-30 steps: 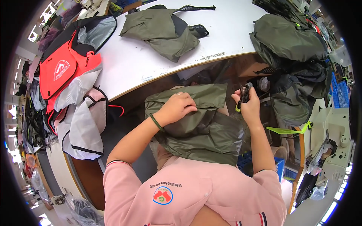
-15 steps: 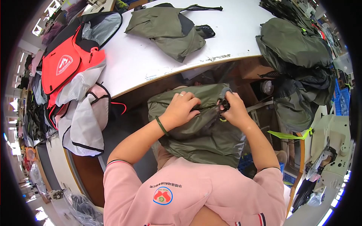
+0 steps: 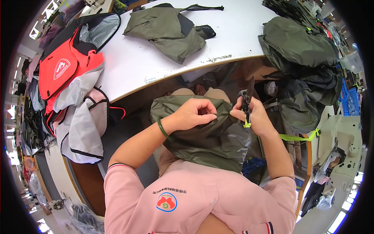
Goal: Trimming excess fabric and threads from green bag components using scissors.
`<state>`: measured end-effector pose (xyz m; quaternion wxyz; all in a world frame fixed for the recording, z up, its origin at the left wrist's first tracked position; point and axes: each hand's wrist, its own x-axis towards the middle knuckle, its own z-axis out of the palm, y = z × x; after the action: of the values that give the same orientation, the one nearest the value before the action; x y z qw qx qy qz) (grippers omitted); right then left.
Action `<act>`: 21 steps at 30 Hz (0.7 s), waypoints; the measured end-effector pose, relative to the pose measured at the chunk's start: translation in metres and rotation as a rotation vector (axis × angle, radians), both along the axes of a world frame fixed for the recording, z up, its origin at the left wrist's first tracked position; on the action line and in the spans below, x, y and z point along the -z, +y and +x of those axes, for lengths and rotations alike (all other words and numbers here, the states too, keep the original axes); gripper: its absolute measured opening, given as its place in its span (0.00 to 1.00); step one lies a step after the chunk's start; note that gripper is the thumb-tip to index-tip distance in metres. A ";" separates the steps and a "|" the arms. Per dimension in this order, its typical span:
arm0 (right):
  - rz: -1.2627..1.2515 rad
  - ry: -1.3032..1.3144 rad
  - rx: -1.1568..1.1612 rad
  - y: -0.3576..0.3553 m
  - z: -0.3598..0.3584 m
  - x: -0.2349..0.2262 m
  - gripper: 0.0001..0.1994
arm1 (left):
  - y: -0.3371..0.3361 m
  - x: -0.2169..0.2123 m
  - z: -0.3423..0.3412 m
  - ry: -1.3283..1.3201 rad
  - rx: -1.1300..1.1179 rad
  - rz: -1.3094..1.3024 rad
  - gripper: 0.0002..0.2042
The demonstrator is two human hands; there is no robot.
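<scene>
An olive-green fabric piece (image 3: 202,144), thin and slightly shiny, lies spread over my lap below the table edge. My left hand (image 3: 194,113), with a green bangle at its wrist, pinches the fabric near its upper middle. Just to the right, my right hand (image 3: 255,115) has its thumb and a finger on the same stretch of cloth, so a short line is pulled between both hands. Held in that right hand is a dark pair of scissors (image 3: 245,102), blades pointing up and away, with a yellow-green tie at the lower end.
On the white table (image 3: 230,35) lies another olive-green piece (image 3: 163,31) with black mesh straps. A red, black and grey bag (image 3: 60,72) hangs over its left side. Olive-green bags (image 3: 298,43) pile up at right, above a sewing machine (image 3: 346,152).
My right hand has turned, and the scissors now stand upright in it. Both hands have come closer together on the fabric, which lies flatter. The whole view has shifted slightly.
</scene>
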<state>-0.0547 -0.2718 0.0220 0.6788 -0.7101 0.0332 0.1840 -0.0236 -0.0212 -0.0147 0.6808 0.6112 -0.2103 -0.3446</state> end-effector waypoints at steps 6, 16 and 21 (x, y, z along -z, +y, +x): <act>-0.198 -0.238 -0.151 0.011 -0.005 -0.023 0.15 | -0.011 0.002 -0.011 -0.064 -0.006 0.009 0.04; -0.494 -0.333 -0.034 -0.023 -0.021 -0.035 0.21 | -0.021 0.006 -0.028 -1.205 -0.306 0.072 0.08; -1.161 -0.755 -0.259 -0.053 -0.036 -0.066 0.32 | -0.024 0.010 -0.029 -1.370 -0.308 0.063 0.08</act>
<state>-0.0910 -0.3247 0.0879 0.1281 -0.9711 -0.1967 -0.0430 -0.0529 -0.0450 -0.0251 0.4179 0.7330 -0.4928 0.2125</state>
